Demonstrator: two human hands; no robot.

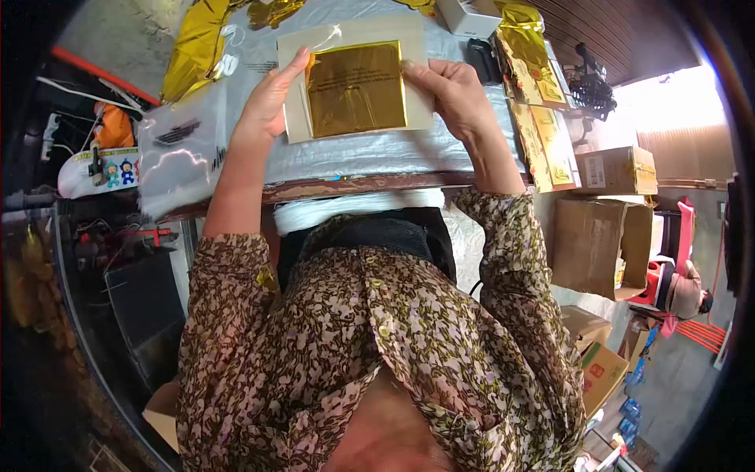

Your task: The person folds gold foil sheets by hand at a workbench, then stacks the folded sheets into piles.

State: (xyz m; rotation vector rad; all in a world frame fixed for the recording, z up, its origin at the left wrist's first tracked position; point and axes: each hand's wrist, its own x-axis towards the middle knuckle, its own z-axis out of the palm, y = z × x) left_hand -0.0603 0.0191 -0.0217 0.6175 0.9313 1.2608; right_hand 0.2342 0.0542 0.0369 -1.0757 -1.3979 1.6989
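A flat, square gold foil packet [355, 118], with small dark printing near its top, lies over a larger pale flat sheet or bag [295, 122]. My left hand [270, 93] is closed on the left side of this stack, its thumb on top by the foil's upper left corner. On the opposite side, my right hand [454, 90] grips the edge, thumb pressed at the foil's upper right and fingers hidden beneath. Both hold the stack just over the table [346, 163], which has a silvery-white cover.
Gold foil pieces [193, 55] and a clear plastic bag [185, 169] lie at the left. A white box [469, 17], black tray [482, 59] and gold-patterned packages [544, 145] are to the right. Cardboard boxes [586, 240] stand beyond; another person [686, 289] is farther right.
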